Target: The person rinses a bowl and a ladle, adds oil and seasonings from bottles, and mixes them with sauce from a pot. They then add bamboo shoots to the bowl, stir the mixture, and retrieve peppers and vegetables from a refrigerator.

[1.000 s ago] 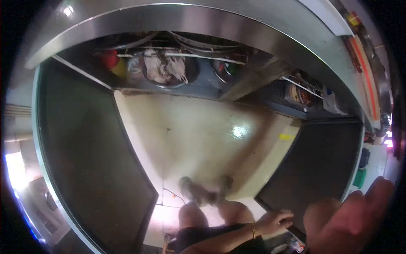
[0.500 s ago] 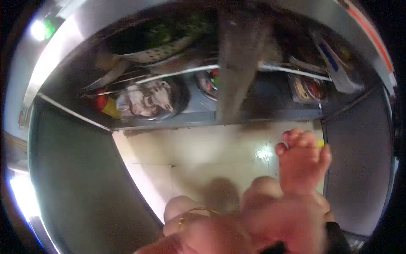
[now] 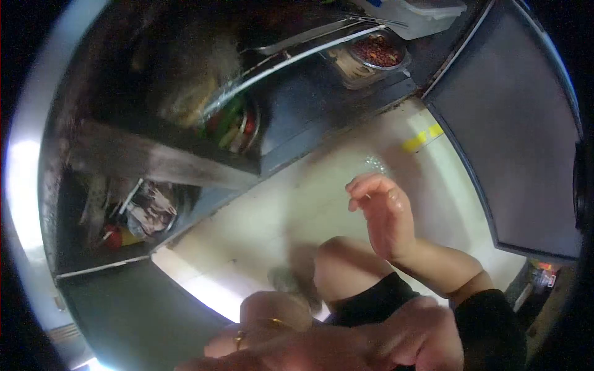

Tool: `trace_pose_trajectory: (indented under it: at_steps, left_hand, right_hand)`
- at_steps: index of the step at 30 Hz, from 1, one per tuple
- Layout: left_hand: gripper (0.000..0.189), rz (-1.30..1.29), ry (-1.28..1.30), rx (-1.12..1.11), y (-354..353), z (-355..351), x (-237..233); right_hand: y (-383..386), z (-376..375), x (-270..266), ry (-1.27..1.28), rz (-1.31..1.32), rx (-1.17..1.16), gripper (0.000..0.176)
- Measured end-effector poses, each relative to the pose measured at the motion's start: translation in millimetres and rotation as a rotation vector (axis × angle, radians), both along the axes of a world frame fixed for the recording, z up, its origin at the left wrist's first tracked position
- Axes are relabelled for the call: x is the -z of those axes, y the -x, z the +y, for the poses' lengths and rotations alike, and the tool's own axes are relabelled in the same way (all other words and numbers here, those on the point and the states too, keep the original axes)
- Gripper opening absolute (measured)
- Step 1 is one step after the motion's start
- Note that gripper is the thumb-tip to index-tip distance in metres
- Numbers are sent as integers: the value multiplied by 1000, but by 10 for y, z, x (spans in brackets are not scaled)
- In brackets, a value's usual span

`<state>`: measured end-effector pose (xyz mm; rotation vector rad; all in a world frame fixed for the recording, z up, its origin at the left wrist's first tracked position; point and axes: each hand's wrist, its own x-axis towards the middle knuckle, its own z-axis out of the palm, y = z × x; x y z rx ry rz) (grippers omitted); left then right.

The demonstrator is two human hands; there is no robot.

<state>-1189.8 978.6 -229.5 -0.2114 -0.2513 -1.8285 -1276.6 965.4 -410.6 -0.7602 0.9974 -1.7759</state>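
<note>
My right hand (image 3: 383,213) is raised over the pale tiled floor with its fingers loosely bent and apart, holding nothing. It is nearest to the open doorway of a low cabinet. Close to the camera at the bottom, my left hand (image 3: 408,337) is blurred, its fingers not clear; a gold band (image 3: 239,338) shows to the left of it. Inside the cabinet are a clear container of reddish nuts or beans (image 3: 378,52), a round bowl with green and red vegetables (image 3: 232,127), and a plastic-wrapped bowl (image 3: 150,213).
A dark upright divider (image 3: 167,154) splits the cabinet. Its two grey doors stand open, one at the right (image 3: 513,136) and one at the lower left (image 3: 136,315). A translucent box (image 3: 433,17) is on the upper right. Bare knees show near the bottom.
The view has turned and shifted toward the cabinet's right side. My right hand has moved left in view, its forearm now showing. My left hand is still blurred at the bottom.
</note>
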Motion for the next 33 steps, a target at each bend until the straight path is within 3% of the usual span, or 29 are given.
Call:
trace_pose_trajectory:
  at_steps: [4, 5, 8, 10, 14, 16, 17, 19, 20, 21, 24, 27, 30, 33]
  left_hand:
    - [27, 73, -1, -114, 256, -97, 196]
    - [25, 163, 110, -63, 285, -200, 386]
    - [36, 164, 140, -175, 442, -212, 538]
    - [49, 56, 141, -110, 475, -296, 577]
    - [68, -151, 259, 447, -81, -747, 731]
    - [71, -217, 318, 566, -268, -828, 1018]
    - [69, -240, 339, 540, -412, -821, 1315]
    - [47, -538, -45, 400, -557, -704, 1173]
    - [35, -792, -462, 270, -577, -621, 879]
    - [36, -702, -565, 239, -683, -643, 987]
    - [36, -667, -611, 163, -913, -758, 1233]
    - [31, -607, -654, 156, -999, -846, 1230]
    - [30, -587, -661, 140, -1140, -865, 1265]
    - [32, -561, -651, 106, -1355, -853, 1359]
  right_hand:
    - [-42, -168, 242, -7, 2, -38, 45]
    - [-63, -232, 321, -7, -2, -38, 44]
    - [-120, -420, 563, -18, -27, -39, 40]
    - [-169, -504, 712, -52, -77, -38, 33]
    - [-213, -700, 1052, -341, 109, -114, 20]
    - [-252, -841, 1240, -477, 148, -114, 17]
    - [-304, -924, 1377, -377, 204, -72, 17]
    - [-435, -1135, 1587, -168, 306, 15, 19]
    - [-432, -1310, 1468, -104, 441, 44, 21]
    - [-412, -1514, 1349, -44, 572, 77, 24]
    - [-442, -2253, 1010, 80, 1017, 240, 38]
    - [-499, -2886, 935, 89, 1567, 189, 37]
    - [-547, -3319, 1154, 178, 1733, 204, 35]
    - [-594, -3488, 1151, 287, 1576, 191, 33]
